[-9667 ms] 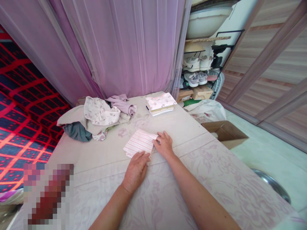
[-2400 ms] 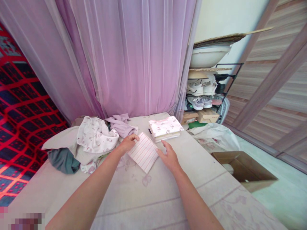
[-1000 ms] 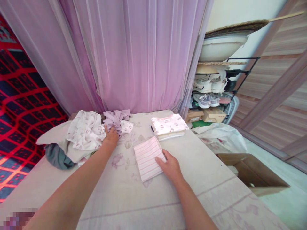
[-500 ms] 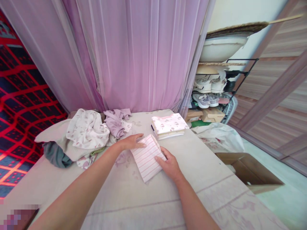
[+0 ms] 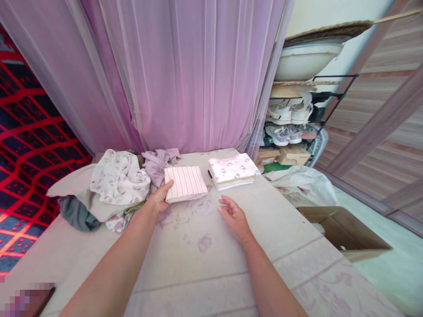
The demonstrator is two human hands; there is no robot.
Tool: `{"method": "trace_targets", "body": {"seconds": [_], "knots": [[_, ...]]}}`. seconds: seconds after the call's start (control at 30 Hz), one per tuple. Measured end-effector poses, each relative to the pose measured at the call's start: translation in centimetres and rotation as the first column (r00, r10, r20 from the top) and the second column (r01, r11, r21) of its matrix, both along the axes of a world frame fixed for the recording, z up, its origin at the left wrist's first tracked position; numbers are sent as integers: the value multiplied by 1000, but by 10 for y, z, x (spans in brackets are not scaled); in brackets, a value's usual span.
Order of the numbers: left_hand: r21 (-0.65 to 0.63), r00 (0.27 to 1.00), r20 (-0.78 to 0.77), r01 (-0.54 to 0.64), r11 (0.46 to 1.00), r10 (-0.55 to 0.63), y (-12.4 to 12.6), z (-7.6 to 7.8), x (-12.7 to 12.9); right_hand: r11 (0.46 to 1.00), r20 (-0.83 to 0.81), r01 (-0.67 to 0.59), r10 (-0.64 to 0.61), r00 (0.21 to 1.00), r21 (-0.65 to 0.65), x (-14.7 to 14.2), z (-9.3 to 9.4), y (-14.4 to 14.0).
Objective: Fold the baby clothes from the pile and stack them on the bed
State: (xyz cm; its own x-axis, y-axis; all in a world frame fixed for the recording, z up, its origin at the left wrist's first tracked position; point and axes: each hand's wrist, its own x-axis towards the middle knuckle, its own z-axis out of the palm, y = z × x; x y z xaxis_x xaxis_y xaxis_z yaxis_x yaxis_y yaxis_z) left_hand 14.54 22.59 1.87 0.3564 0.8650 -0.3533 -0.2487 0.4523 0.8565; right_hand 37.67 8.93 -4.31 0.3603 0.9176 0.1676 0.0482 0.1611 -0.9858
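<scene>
At the centre of the frame, the left hand (image 5: 161, 197) is clamped on the left edge of a folded pink-and-white striped fabric rectangle (image 5: 185, 182); the right hand (image 5: 234, 218), lower and to the right, is empty, its fingers loosely bent. The step in hand seems to be handling this already folded piece; the next move calls for level support, so its soft layers stay closed. Right of centre lies a flat stack of folded pale printed cloths (image 5: 234, 168); at left, a crumpled heap of thin garments (image 5: 120, 180).

The left grip (image 5: 161, 199) holds a folded striped cloth (image 5: 185, 182).
</scene>
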Motion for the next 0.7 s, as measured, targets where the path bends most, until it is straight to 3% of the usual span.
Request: {"method": "trace_targets", "body": {"seconds": [0.1, 0.2, 0.53, 0.7], "knots": [[-126, 997, -59, -54, 991, 47, 5, -16, 9, 1000, 74, -8, 9, 997, -8, -1, 2, -2], [-130, 997, -72, -49, 990, 40, 14, -22, 15, 1000, 128, 1, 0, 992, -4, -2, 2, -3], [-49, 999, 18, 30, 998, -29, 30, -18, 43, 1000, 206, 8, -12, 978, 21, -1, 1, -3], [21, 995, -93, 46, 999, -44, 28, -22, 53, 1000, 230, 7, -10, 973, 13, 0, 1, -3]]}}
